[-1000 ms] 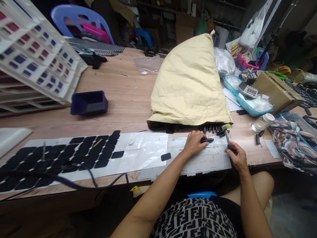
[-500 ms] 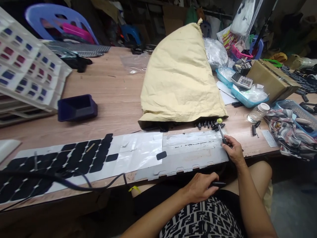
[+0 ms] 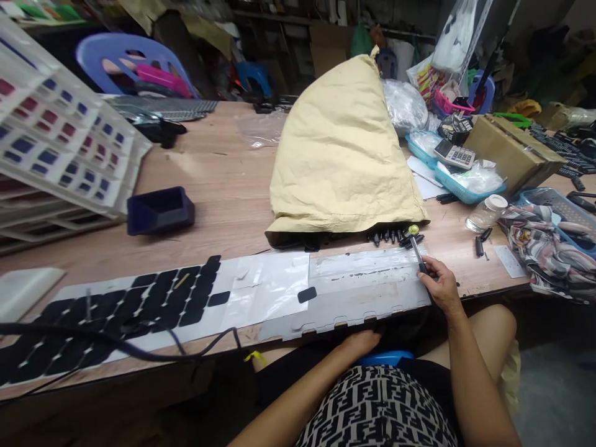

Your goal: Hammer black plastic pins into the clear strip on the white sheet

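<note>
Over the near edge of the desk (image 3: pixel 223 167), my right hand (image 3: pixel 442 287) grips a metal-shafted tool (image 3: pixel 417 249), tip beside the black parts (image 3: pixel 385 237). My left hand (image 3: pixel 364 341) sits below that edge, its grip hidden. I judge this parts-handling; the next move calls for a steady tool.

- The top (image 3: pixel 372 406) is pale greyish beige, printed all over in black.
- Its print shows blocky, squared, F-like letters, some upright, some inverted, packed close together.
- Plain black cloth (image 3: pixel 433 375) covers the lap.
- The forearms (image 3: pixel 472 372), right hand (image 3: pixel 441 285) and right knee (image 3: pixel 491 329) are bare.
</note>
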Tool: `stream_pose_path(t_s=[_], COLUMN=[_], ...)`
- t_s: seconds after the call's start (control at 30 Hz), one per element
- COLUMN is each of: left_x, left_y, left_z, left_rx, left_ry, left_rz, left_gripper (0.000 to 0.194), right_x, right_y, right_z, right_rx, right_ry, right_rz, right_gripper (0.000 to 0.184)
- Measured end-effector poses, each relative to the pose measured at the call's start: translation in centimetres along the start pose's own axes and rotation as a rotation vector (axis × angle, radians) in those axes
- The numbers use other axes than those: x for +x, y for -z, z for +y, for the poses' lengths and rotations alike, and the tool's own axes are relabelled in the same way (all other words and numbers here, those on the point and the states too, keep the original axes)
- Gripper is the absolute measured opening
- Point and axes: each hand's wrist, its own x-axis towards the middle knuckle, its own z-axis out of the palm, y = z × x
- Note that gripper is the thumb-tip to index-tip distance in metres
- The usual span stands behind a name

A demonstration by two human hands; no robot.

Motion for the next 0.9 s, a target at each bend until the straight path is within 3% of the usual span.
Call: stream_pose_path(t_s=[0.1,0.13,0.2,0.23,0.27,0.37,0.4,0.47,0.6,0.77,0.9], left_x=[-2.7,-3.4,-4.1,-3.8,-3.0,1.4,3.1,6.0,8.2,5.0,2.6], left_y=[2.0,3.1,5.8,7.3,8.8,12.4,13.2,14.0,14.0,14.1,13.8], left_z=[2.5,3.6,5.9,6.9,7.8,9.1,9.1,9.0,8.4,6.9,5.4], left_rx=[0.003,-0.026,-0.174,-0.222,-0.229,-0.061,-0.018,0.035,0.047,0.016,0.058], left_ry=[-0.269,-0.392,-0.491,-0.498,-0.452,-0.136,-0.068,0.033,0.101,0.084,-0.053], left_rz=[-0.229,-0.278,-0.305,-0.231,-0.077,0.55,0.664,0.749,0.749,0.691,0.588], left_gripper=[0.038,0.034,0.035,0.036,0.036,0.036,0.035,0.033,0.029,0.019,0.015], right_x=[0.0,0.0,0.1,0.1,0.1,0.1,0.1,0.2,0.2,0.1,0.0], right_y=[0.0,0.0,0.0,0.0,0.0,0.0,0.0,0.1,0.1,0.0,-0.1], right_z=[0.2,0.2,0.3,0.3,0.3,0.2,0.2,0.2,0.0,-0.2,-0.2], right_rx=[-0.005,-0.009,-0.017,-0.021,-0.024,-0.022,-0.021,-0.016,-0.01,-0.016,-0.006], right_ry=[0.01,0.014,0.02,0.023,0.024,0.011,0.006,0.001,0.004,0.003,0.0], right_rz=[0.003,0.005,0.01,0.012,0.013,0.007,0.003,-0.001,0.004,0.01,0.017], right_gripper=[0.044,0.043,0.043,0.043,0.043,0.042,0.042,0.043,0.042,0.042,0.043])
